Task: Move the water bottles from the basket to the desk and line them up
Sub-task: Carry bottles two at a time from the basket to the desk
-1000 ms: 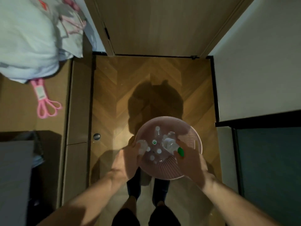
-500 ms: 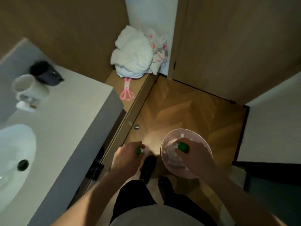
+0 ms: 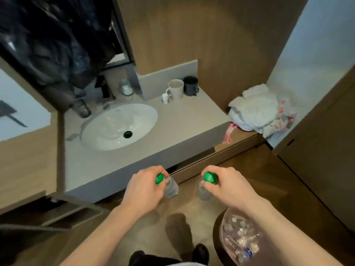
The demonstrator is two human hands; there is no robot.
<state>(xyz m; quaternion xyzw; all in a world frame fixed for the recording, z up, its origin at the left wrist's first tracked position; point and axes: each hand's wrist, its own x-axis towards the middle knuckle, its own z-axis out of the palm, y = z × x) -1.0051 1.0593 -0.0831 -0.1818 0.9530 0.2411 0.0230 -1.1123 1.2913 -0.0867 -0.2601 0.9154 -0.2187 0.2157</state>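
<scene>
Carrying two clear water bottles toward the bench [image 3: 192, 120], one per hand. Item one: left bottle [image 3: 170, 188], green cap [image 3: 159, 178], gripped at the neck by the left hand [image 3: 146, 189], fingers curled round the cap end, body hanging below and tilted to the right. Item two: right bottle [image 3: 204, 192], green cap [image 3: 210, 177], held the same way by the right hand [image 3: 228, 186], fingers closed over the neck from above. Both bottles are held in the air just short of the bench's front edge, near each other but apart.

Remaining stock: a round pink basket [image 3: 221, 227] on the floor at lower right, partly hidden by the right forearm, with more clear bottles [image 3: 240, 237] inside; count cannot be told. No bottles are seen on the bench yet, so the task is judged to be at an early stage.

Handling note: the bottles are best lifted over the edge and set upright on the flat stretch to the right of the sink [image 3: 119, 126], short of the white mug [image 3: 175, 89] and dark mug [image 3: 190, 85]. Bases should be seated flat before release, side by side, so that a line can be started and extended.

Pose: both forearms are extended forward, palms down, wrists level.
</scene>
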